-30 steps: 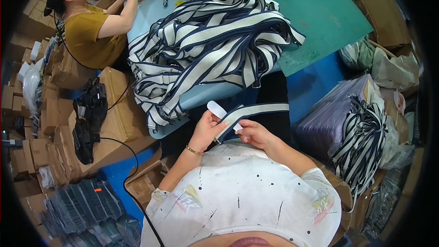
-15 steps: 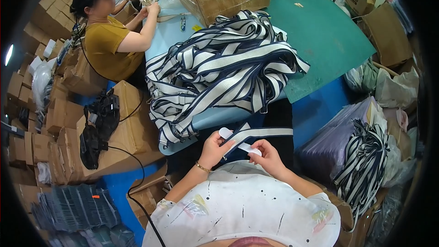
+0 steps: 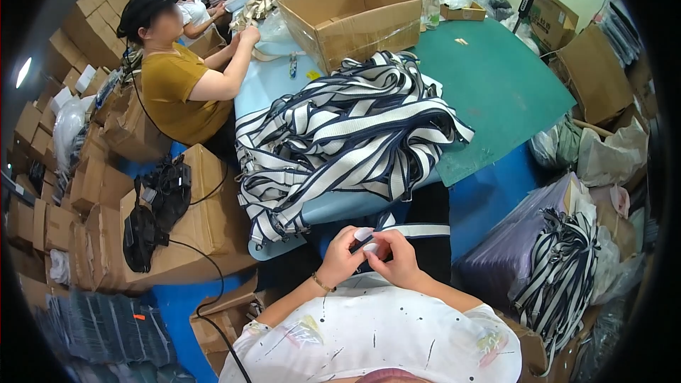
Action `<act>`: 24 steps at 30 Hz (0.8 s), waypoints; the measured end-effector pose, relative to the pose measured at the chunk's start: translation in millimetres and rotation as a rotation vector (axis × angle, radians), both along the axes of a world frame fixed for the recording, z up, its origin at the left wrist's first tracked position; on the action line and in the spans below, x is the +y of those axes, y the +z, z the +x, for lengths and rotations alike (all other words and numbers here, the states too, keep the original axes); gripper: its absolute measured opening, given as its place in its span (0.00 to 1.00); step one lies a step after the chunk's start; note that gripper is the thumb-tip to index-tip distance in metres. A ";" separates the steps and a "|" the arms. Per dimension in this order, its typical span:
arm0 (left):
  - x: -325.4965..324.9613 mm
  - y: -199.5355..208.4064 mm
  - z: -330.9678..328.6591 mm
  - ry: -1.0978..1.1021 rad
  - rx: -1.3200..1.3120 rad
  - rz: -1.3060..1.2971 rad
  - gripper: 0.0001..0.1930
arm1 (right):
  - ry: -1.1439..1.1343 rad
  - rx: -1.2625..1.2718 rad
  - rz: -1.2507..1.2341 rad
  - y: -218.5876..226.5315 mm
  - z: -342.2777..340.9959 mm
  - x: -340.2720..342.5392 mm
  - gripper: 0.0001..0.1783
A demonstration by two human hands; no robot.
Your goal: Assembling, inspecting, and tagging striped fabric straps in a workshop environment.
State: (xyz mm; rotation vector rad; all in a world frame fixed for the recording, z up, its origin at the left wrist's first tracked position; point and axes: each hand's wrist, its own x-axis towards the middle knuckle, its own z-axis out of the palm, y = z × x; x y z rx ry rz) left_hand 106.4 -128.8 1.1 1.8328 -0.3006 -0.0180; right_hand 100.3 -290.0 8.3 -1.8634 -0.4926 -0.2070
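In front of my chest my two hands are close together, fingers pinched. My left hand [image 3: 340,261] grips a small white rounded piece [image 3: 363,233], like a tag or strip end. My right hand [image 3: 399,261] pinches another white piece [image 3: 371,247] just below it; whether the two are joined is hidden by my fingers. A white strap with navy edges [image 3: 423,230] runs behind my hands across my dark lap. Beyond, a big tangled heap of the same straps [image 3: 355,131], with metal buckles, covers the near part of the table.
A cardboard box [image 3: 351,18] stands behind the heap, beside a green mat [image 3: 489,92]. At left a person in a mustard shirt [image 3: 174,92] works at the table. A carton [image 3: 213,206] bears black pouches and a cable. More straps [image 3: 560,269] hang at right.
My hands have come closer together, bringing the two white pieces nearly against each other. The strap is now mostly hidden behind my hands. The whole view has shifted slightly.
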 end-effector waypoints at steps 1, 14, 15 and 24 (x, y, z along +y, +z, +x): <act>-1.2 1.8 -0.4 0.000 -0.018 0.004 0.18 | -0.002 -0.009 -0.001 -1.7 -0.7 0.4 0.21; -5.0 7.4 -3.0 0.034 -0.082 0.041 0.17 | -0.049 -0.231 -0.078 9.9 5.9 -1.1 0.15; -5.0 9.9 -3.5 0.029 -0.052 0.036 0.17 | -0.062 -0.200 -0.046 8.7 4.9 -0.3 0.14; -4.9 16.7 11.8 0.072 -0.101 0.066 0.09 | -0.111 0.043 0.146 6.8 18.7 -5.3 0.07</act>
